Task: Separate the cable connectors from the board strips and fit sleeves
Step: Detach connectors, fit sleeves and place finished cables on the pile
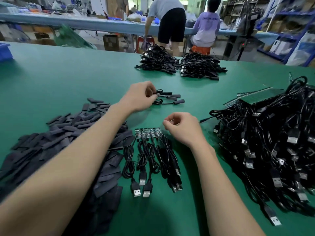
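A green desk (68,74) fills the view, with a blue bin (5,51) at its left edge, a workshop bench and two people behind it. No writing is legible. A pile of black sleeves (51,142) lies left. The left hand (138,97) pinches a cable among the sleeved cables (168,97). Below, a board strip (147,133) with attached cables (150,160) lies just beside the right hand (184,128), whose fingers curl around nothing visible. Tangled cables (269,147) heap at right.
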Available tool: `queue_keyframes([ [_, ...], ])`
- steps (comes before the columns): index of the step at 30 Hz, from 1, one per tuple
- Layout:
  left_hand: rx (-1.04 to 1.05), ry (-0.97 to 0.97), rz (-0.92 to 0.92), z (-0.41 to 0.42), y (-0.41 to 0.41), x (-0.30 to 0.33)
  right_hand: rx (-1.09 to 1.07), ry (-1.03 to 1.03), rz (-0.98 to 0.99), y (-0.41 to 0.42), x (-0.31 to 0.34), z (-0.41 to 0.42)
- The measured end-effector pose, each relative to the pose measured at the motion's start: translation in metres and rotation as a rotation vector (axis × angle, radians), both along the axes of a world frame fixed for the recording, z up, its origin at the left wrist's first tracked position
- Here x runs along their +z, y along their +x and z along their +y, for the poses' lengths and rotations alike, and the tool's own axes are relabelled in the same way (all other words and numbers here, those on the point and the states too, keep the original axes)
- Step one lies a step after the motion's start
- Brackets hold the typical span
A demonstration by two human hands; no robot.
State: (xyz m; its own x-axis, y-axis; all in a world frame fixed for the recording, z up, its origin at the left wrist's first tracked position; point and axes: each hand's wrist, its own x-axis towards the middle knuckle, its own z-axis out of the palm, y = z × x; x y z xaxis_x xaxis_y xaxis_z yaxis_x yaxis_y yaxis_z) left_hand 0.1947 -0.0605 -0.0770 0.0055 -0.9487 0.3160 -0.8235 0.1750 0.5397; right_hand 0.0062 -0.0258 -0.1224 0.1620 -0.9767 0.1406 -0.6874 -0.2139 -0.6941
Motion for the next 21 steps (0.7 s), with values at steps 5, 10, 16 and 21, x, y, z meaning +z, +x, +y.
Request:
queue_keyframes([
  [5,-0.036,0.195,-0.229,0.067,-0.004,-0.009,0.064,0.036,0.110,-0.001,0.004,0.005],
  [10,-0.087,0.358,-0.290,0.071,-0.010,-0.011,0.061,-0.004,0.058,-0.003,0.006,0.006],
  [16,-0.142,0.323,-0.018,0.066,0.001,-0.011,0.118,0.027,-0.108,-0.002,0.006,0.007],
  [21,-0.261,0.291,0.169,0.068,0.004,-0.003,0.199,0.026,-0.305,-0.002,0.012,0.008],
])
